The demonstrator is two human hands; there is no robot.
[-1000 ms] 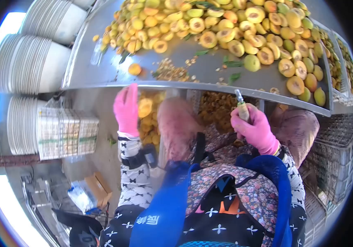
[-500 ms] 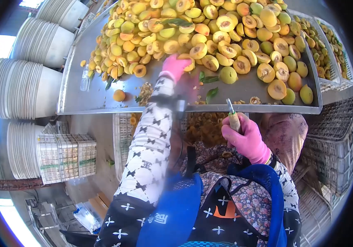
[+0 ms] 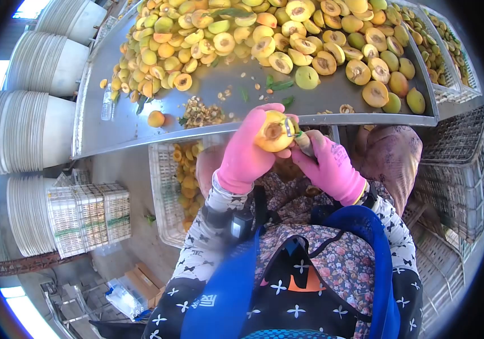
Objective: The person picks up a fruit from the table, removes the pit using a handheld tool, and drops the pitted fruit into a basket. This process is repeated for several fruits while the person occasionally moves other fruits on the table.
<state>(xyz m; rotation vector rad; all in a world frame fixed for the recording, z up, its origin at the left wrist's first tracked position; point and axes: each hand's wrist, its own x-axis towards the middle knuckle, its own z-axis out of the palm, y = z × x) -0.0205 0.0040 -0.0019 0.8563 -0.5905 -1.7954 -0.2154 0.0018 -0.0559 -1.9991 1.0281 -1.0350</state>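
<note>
My left hand (image 3: 246, 151), in a pink glove, holds a yellow peach half (image 3: 267, 139) cut side up, with its brown centre showing. My right hand (image 3: 335, 169), gloved the same way, is closed around the handle of a pitting knife (image 3: 304, 143). The knife's curved metal end touches the cut face of the peach half. Both hands meet above my lap, just in front of the metal table's edge (image 3: 366, 119). Beyond them a large heap of halved peaches (image 3: 230, 42) covers the far part of the table.
Peach pits (image 3: 201, 113) lie piled near the table edge, beside a single peach (image 3: 156, 118). A plastic bottle (image 3: 107, 104) stands at left. Below, a white crate (image 3: 166, 198) holds peach halves. Stacked tubs (image 3: 27, 133) fill the left side; stacked crates (image 3: 454, 175) are at right.
My left hand has come back from the heap with a peach half and is now in front of me. My right hand has brought the pitting knife up against it.
</note>
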